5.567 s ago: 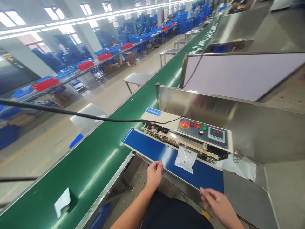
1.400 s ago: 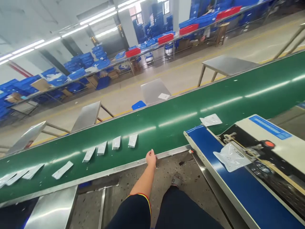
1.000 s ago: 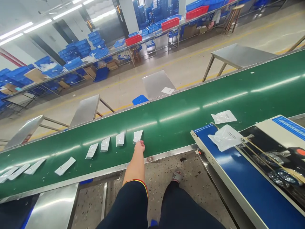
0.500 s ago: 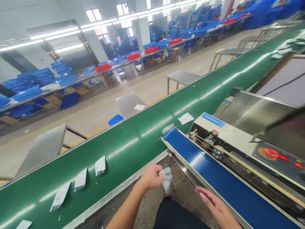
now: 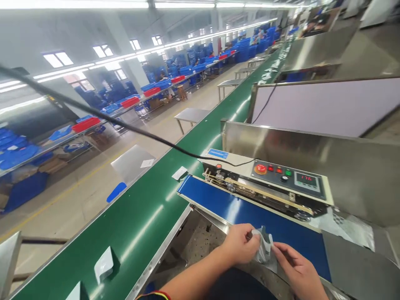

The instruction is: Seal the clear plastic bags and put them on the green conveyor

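Observation:
My left hand (image 5: 240,246) pinches one side of a small silvery-clear plastic bag (image 5: 264,253). At the other side of its mouth, my right hand (image 5: 296,266) grips the edge between thumb and fingers. The bag hangs upright in front of the blue belt (image 5: 215,202) of a band sealing machine (image 5: 237,162). Its contents cannot be made out. Behind my hands, the machine's control panel (image 5: 286,176) shows lit buttons and a red number display.
A long green conveyor (image 5: 140,225) runs diagonally past on the left, carrying a pouch (image 5: 104,265) and others. Flat plastic bags (image 5: 346,228) lie at the machine's right end beside a grey plate (image 5: 359,266). A black cable (image 5: 150,135) crosses the view. Steel tables (image 5: 190,115) stand beyond.
My view has swung right. My left hand has carried the bag right to my right hand, which has closed from a loose pose onto its edge.

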Motion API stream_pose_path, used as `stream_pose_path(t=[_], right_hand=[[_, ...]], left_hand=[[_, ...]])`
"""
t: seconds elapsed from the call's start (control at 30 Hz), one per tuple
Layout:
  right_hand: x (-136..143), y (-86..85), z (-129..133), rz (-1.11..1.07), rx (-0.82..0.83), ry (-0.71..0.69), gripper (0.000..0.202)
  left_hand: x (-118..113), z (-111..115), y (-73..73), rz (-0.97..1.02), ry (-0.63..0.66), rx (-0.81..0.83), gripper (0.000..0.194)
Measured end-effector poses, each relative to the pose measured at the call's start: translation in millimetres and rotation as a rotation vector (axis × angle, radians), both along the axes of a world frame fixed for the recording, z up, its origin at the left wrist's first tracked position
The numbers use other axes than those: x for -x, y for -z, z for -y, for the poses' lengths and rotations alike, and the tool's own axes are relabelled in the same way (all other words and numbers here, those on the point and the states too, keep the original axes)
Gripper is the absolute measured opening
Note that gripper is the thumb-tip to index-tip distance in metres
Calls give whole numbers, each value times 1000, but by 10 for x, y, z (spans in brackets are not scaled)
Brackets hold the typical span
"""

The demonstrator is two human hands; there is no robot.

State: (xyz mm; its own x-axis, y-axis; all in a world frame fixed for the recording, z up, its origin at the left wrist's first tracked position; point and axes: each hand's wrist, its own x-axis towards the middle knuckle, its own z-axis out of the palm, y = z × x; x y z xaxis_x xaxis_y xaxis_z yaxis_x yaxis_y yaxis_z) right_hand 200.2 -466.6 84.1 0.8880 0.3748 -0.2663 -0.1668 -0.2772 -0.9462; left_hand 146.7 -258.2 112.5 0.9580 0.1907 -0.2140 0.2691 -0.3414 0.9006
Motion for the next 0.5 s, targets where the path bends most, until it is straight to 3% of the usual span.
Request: stream_pose_path(t=[0.13, 0.23, 0.37, 0.5], right_hand=[[-55, 64, 301, 8, 34, 309, 75], [-113, 28, 514, -13, 19, 473, 77], [-226, -45, 806, 0, 39, 527, 65], [-481, 59, 1089, -19, 158, 685, 54]], left_hand=[[-210, 411, 200, 53, 88, 223, 46], [-397, 672, 252, 64, 188, 170, 50], [-720, 1005, 279, 113, 226, 116, 52], [-1124, 1315, 517, -8, 95, 175, 56]])
